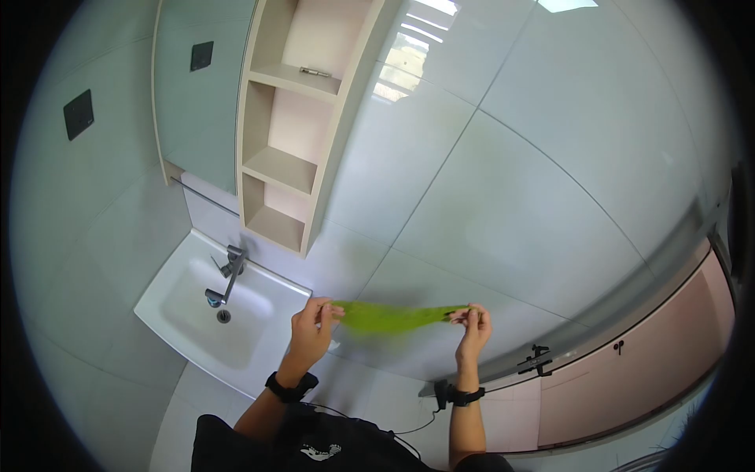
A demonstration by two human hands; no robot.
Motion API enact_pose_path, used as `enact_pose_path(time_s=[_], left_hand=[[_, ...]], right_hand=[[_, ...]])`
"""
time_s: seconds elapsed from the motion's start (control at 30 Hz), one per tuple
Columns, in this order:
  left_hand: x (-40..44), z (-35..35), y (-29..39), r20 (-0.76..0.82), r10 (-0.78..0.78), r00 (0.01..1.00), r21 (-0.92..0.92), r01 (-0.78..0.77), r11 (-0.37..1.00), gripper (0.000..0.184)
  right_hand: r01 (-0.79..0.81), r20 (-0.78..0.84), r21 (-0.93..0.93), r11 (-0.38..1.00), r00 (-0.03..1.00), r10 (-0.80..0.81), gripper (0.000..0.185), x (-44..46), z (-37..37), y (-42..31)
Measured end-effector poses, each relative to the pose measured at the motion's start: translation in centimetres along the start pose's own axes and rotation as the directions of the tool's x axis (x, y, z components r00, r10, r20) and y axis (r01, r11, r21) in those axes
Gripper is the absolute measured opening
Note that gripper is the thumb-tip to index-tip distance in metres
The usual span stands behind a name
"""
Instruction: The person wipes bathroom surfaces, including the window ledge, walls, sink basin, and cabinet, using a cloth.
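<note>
A bright green cloth (389, 317) is stretched between my two hands, its lower edge smeared by motion. Its left end is pinched in the fingers of my left hand (313, 324), near the right corner of the white sink (263, 358). The other end sits between the thumb and fingers of my right hand (473, 326), in front of the tiled wall. Both hands are closed on the cloth at about the same height. Each wrist wears a black band.
A grey faucet (230, 275) stands over the sink drain at left. Above are a mirror cabinet (197, 102) and open shelves (291, 165) holding a small metal piece (315, 71). A pink door (629, 377) with a black handle is at right. Thin cables run from the wristbands.
</note>
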State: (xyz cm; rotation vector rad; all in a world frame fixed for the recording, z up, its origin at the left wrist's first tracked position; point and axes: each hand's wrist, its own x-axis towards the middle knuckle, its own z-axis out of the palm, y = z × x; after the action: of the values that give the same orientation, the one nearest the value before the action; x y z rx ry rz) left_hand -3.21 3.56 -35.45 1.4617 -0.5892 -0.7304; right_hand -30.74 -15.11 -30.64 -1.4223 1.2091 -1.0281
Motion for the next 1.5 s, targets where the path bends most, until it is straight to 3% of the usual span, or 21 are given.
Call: enact_pose_path(time_s=[0.03, 0.07, 0.17, 0.33, 0.5, 0.57, 0.63, 0.67, 0.83, 0.93, 1.03, 1.07, 1.17, 1.2, 1.3, 1.37, 1.4, 1.43, 1.5], left_hand=[[0.9, 0.4, 0.0, -0.052, 0.100, 0.994, 0.039, -0.098, 0.994, 0.012], [1.8, 0.7, -0.3, -0.069, 0.105, 0.992, 0.049, -0.101, 0.994, 0.015], [4.2, 1.8, 2.2, -0.058, 0.262, 0.963, 0.334, -0.229, 0.915, 0.021], [8.0, 4.4, 4.9, -0.040, 0.564, 0.825, 0.471, -0.482, 0.739, 0.037], [14.9, 6.6, 10.1, -0.085, 0.655, 0.750, 0.526, -0.525, 0.669, 0.049], [18.8, 7.9, 13.3, -0.079, 0.733, 0.676, 0.572, -0.571, 0.589, 0.055], [22.8, 9.4, 16.2, -0.093, 0.766, 0.636, 0.557, -0.605, 0.570, 0.057], [24.6, 10.2, 17.6, -0.094, 0.793, 0.602, 0.558, -0.627, 0.543, 0.057], [33.5, 13.3, 21.6, -0.064, 0.827, 0.559, 0.599, -0.641, 0.480, 0.056], [38.7, 14.3, 22.2, -0.072, 0.831, 0.552, 0.650, -0.606, 0.459, 0.059], [42.5, 14.8, 21.3, -0.059, 0.867, 0.495, 0.782, -0.517, 0.348, 0.063], [43.5, 15.2, 20.6, -0.037, 0.876, 0.481, 0.816, -0.492, 0.304, 0.067], [44.0, 15.5, 19.6, -0.036, 0.924, 0.381, 0.838, -0.492, 0.236, 0.068], [43.0, 14.9, 18.9, -0.018, 0.915, 0.404, 0.839, -0.492, 0.233, 0.069], [43.8, 15.2, 19.2, 0.017, 0.889, 0.457, 0.807, -0.532, 0.258, 0.070], [44.9, 15.5, 19.3, 0.061, 0.907, 0.417, 0.811, -0.550, 0.199, 0.068], [44.9, 15.6, 19.1, 0.095, 0.933, 0.348, 0.812, -0.569, 0.130, 0.066], [43.5, 15.0, 19.1, 0.151, 0.902, 0.404, 0.837, -0.537, 0.101, 0.063], [38.8, 13.6, 19.7, 0.159, 0.810, 0.565, 0.779, -0.576, 0.248, 0.050]], right_hand=[[0.048, -0.001, -0.011, 0.999, 0.999, -0.048, 0.022, 1.4, 0.6, -0.2], [0.097, -0.002, -0.022, 0.995, 0.995, -0.097, 0.024, 3.0, 1.2, -0.7], [0.242, -0.017, -0.091, 0.966, 0.970, -0.244, 0.025, 5.9, 2.4, -1.6], [0.394, 0.039, -0.311, 0.865, 0.914, -0.403, 0.028, 8.3, 4.9, -3.6], [0.628, 0.105, -0.512, 0.585, 0.722, -0.683, 0.045, 15.7, 8.0, -10.5], [0.684, 0.136, -0.539, 0.492, 0.647, -0.750, 0.050, 19.1, 9.9, -13.7], [0.720, 0.137, -0.574, 0.389, 0.553, -0.822, 0.053, 22.7, 11.8, -16.6], [0.750, 0.121, -0.583, 0.311, 0.459, -0.880, 0.055, 24.8, 12.5, -18.2], [0.595, 0.112, -0.766, 0.244, 0.498, -0.860, 0.068, 32.8, 16.8, -23.2], [0.504, 0.180, -0.856, 0.115, 0.500, -0.847, 0.077, 36.0, 19.1, -22.5], [0.428, 0.141, -0.895, 0.122, 0.532, -0.835, 0.082, 36.2, 21.3, -21.5], [0.437, 0.108, -0.896, 0.079, 0.388, -0.915, 0.082, 36.6, 21.8, -20.9], [0.481, 0.180, -0.874, 0.070, 0.454, -0.873, 0.080, 35.2, 22.8, -21.4], [0.508, 0.195, -0.861, 0.020, 0.366, -0.910, 0.078, 34.6, 23.3, -20.7], [0.532, 0.213, -0.845, 0.053, 0.427, -0.879, 0.075, 35.7, 24.2, -20.9], [0.500, 0.197, -0.866, 0.031, 0.397, -0.896, 0.073, 37.3, 24.5, -20.7], [0.527, 0.192, -0.849, 0.044, 0.384, -0.903, 0.069, 37.7, 24.4, -20.7], [0.600, 0.188, -0.790, 0.123, 0.429, -0.884, 0.074, 36.8, 24.2, -21.7], [0.551, 0.192, -0.834, 0.039, 0.355, -0.915, 0.073, 36.3, 24.2, -21.3]])
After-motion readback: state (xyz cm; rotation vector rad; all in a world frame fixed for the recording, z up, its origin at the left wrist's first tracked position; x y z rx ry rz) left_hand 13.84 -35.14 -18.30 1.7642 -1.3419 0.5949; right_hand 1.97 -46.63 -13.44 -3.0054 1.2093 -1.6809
